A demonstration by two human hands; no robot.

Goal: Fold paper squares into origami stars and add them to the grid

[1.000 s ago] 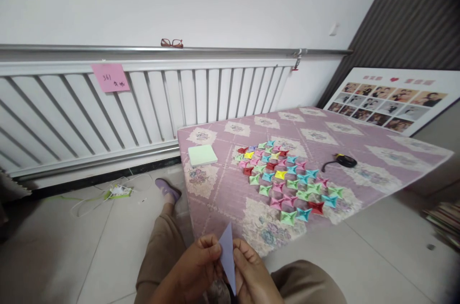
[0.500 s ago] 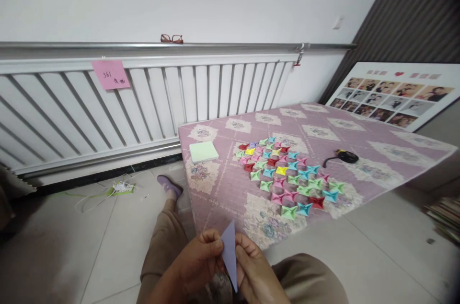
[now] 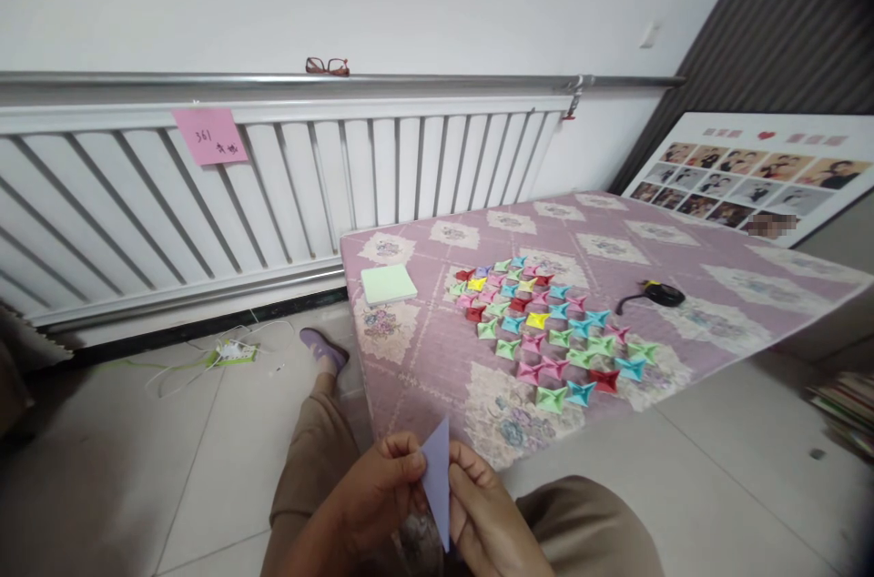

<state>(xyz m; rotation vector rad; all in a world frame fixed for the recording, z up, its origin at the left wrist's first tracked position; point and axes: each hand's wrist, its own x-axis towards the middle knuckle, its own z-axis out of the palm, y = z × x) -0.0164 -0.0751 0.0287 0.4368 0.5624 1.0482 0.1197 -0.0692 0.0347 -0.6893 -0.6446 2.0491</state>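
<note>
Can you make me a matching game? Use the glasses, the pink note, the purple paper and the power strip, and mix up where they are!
Things:
1. glasses
2. pink note
3. purple paper
4. power strip

Places:
A. on the floor
B. held between the left hand and the right hand
C. on the pipe along the wall
D. on the front of the white radiator

Right pairs: 1-C, 2-D, 3-B, 4-A
</note>
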